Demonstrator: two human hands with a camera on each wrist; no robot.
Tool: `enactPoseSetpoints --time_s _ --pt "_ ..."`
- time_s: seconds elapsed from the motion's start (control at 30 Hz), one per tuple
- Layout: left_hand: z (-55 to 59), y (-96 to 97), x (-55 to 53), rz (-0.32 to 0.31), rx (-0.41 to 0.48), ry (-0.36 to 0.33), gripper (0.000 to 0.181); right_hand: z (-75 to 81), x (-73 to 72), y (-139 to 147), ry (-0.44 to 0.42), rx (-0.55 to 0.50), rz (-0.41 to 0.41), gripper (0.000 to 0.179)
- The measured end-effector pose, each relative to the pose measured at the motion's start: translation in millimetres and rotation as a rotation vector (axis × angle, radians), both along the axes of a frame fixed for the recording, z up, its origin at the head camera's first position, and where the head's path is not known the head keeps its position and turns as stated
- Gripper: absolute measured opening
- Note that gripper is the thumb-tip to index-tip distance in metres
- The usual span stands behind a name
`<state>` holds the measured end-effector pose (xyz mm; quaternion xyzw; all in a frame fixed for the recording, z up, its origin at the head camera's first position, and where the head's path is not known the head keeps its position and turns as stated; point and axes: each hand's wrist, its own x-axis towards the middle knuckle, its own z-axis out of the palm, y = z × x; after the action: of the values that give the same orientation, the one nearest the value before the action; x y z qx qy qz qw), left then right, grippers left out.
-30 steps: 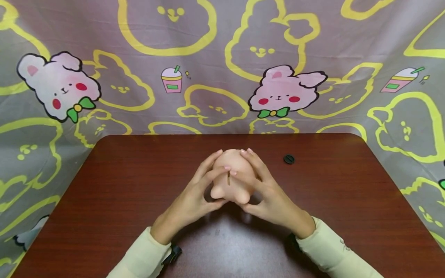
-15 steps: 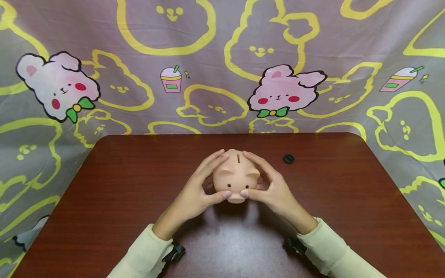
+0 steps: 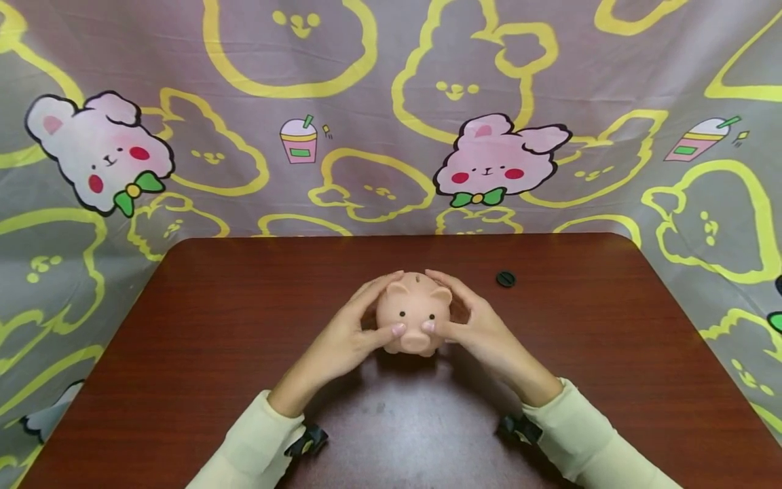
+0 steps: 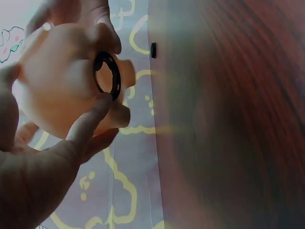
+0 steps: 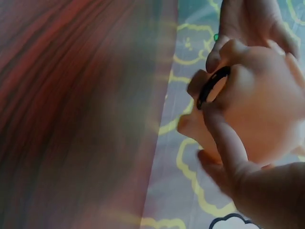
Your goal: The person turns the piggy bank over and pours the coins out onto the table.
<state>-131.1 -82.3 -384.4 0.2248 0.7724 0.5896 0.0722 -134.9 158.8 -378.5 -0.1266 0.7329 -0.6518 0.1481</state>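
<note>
A pink piggy bank is held between both hands above the table, its snout toward me and its coin slot on top, mostly foreshortened. My left hand grips its left side, thumb beside the snout and fingers over the body. On the opposite side my right hand grips it the same way. Both wrist views show the underside, where a black ring rims a round opening between the stubby feet. Behind and to the right, a small black round cap lies on the table.
The dark red-brown wooden table reaches back to a patterned cloth hanging behind and at both sides. Black straps with small devices sit under the wrists.
The piggy bank has rotated in both hands: its slot has swung from facing me to the top, and its face has come into view. It now sits slightly lower. The cap has stayed put.
</note>
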Motion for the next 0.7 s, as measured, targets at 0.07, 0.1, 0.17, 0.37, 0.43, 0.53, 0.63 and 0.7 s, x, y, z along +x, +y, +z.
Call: enactPoseSetpoints --time_s 0.07,0.1,0.17,0.37,0.43,0.53,0.63,0.7 --pt "-1.3 -1.2 -1.1 -0.04 0.032 -0.009 0.081 -1.6 0.5 2 0.081 0.001 0.041 0.08" --pt "-1.9 -2.0 -1.2 -0.06 0.047 -0.012 0.086 -2.2 1.2 3 0.128 0.003 0.065 0.084" --pt "-3.4 -3.6 -1.4 -0.085 0.047 0.005 0.093 -3.6 2.4 3 0.23 0.03 0.1 0.089" --pt "-7.4 -7.0 0.3 -0.062 -0.082 0.178 0.102 -6.2 6.0 0 0.636 0.242 0.12 0.093" --pt "-8.9 -7.3 1.1 -0.036 -0.138 0.248 0.103 -6.8 7.0 -1 0.756 0.316 0.106 0.094" --pt "-9.8 -6.6 2.3 -0.01 -0.18 0.337 0.102 -7.8 8.4 -2 0.866 0.373 0.093 0.094" --pt "-9.5 -5.5 2.8 0.004 -0.186 0.409 0.1 -9.4 9.0 -2 0.938 0.392 0.078 0.095" --pt "-9.2 -4.8 2.8 0.009 -0.184 0.446 0.099 -10.5 8.6 -2 0.969 0.385 0.068 0.096"
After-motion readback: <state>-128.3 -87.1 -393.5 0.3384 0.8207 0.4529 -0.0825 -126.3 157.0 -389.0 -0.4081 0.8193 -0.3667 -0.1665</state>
